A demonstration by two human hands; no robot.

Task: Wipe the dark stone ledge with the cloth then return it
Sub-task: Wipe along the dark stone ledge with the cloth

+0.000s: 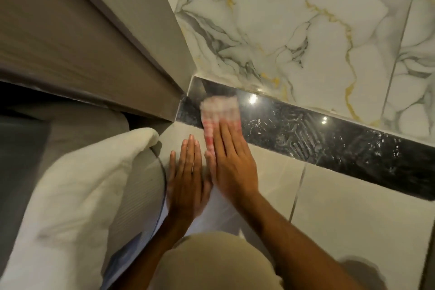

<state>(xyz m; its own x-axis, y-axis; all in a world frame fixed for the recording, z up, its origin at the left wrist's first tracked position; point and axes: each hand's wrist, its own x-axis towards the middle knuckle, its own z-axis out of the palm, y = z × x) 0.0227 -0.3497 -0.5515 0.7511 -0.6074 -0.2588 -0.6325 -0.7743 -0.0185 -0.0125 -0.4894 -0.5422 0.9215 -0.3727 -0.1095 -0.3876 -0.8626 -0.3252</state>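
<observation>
At the far left lies a white padded pillow or duvet edge (pixel 77 186) on a grey ribbed bed surface (pixel 138 186), with a taupe panelled wall or headboard (pixel 70 37) rising behind it. Just right of the bedding, the left hand (pixel 187 179) lies flat with fingers straight and together, palm down on the pale tiled face below the ledge; it holds nothing and seems only to brace.

Touching it on the right, the right hand (pixel 231 162) is also flat and spread, pressing a red-and-white checked cloth (pixel 221 115) against the stone instead of gripping it. The cloth sticks out past the fingertips and covers the ledge near its left end, just short of the corner where the ledge meets the taupe panel. It is blurred, so its folds cannot be read.

The dark polished stone ledge (pixel 329 134) is a narrow band whose long axis runs from that corner away to the right and downward in the head view, well beyond the hands. So nearly all of its length lies to the right of the cloth, and the right hand is the nearer one to carry the stroke along it. White specks and smeared streaks show on the stone to the right, which I judge unfinished. Two light reflections shine on it. Above the ledge stands white marble-patterned wall tile with grey and gold veins (pixel 306 30); below it are plain cream tiles (pixel 353 219).
</observation>
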